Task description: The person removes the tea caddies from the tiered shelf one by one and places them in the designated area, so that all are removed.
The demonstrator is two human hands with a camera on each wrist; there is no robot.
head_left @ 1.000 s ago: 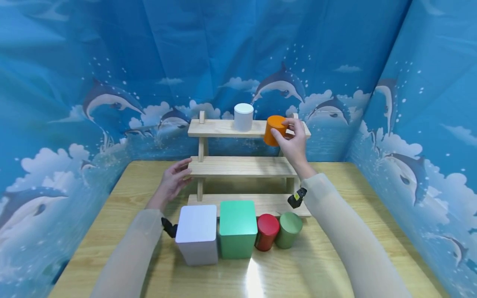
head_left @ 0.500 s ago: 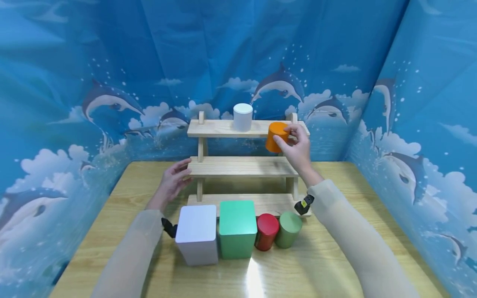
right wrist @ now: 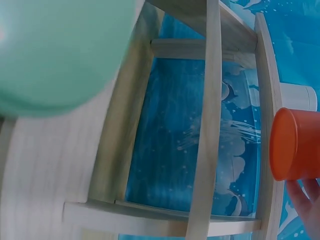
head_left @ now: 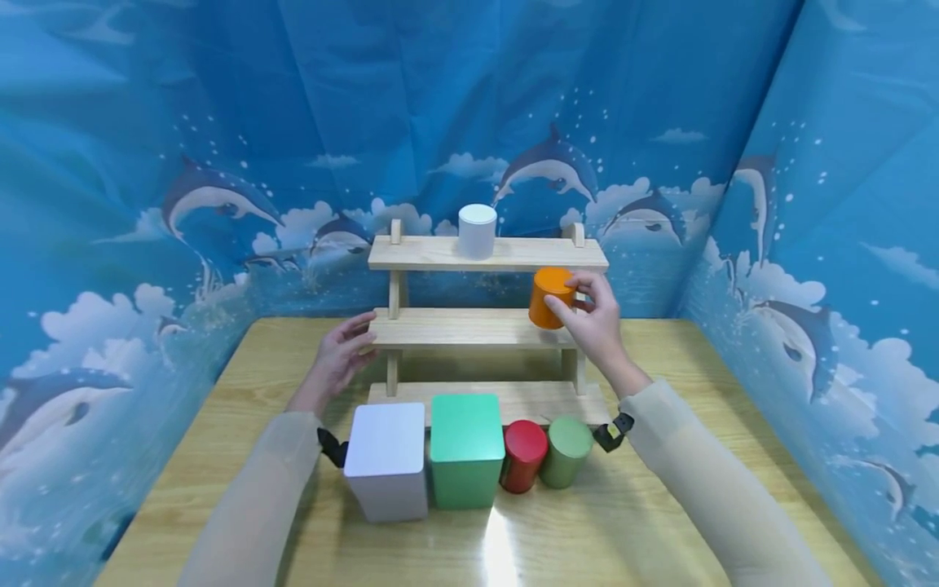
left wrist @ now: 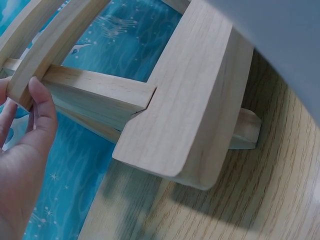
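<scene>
My right hand (head_left: 596,319) pinches an orange cylinder (head_left: 548,300) upright at the right end of the middle shelf; whether it touches the board I cannot tell. In the right wrist view the orange cylinder (right wrist: 295,142) shows at the right edge, fingers (right wrist: 299,200) below it. My left hand (head_left: 339,359) is at the left end of the wooden three-tier shelf (head_left: 469,328). In the left wrist view, thumb and fingers of the left hand (left wrist: 27,145) hold the end of one shelf board (left wrist: 30,75). A white cylinder (head_left: 477,233) stands on the top tier.
In front of the shelf stand a white box (head_left: 386,461), a green box (head_left: 467,451), a red cylinder (head_left: 524,456) and a green cylinder (head_left: 566,451). They hide part of the bottom tier. A blue dolphin-print curtain (head_left: 330,98) surrounds the wooden table (head_left: 242,383).
The right hand has lowered the orange cylinder from in front of the top tier to the middle tier, shifting slightly right. The left hand has stayed in place.
</scene>
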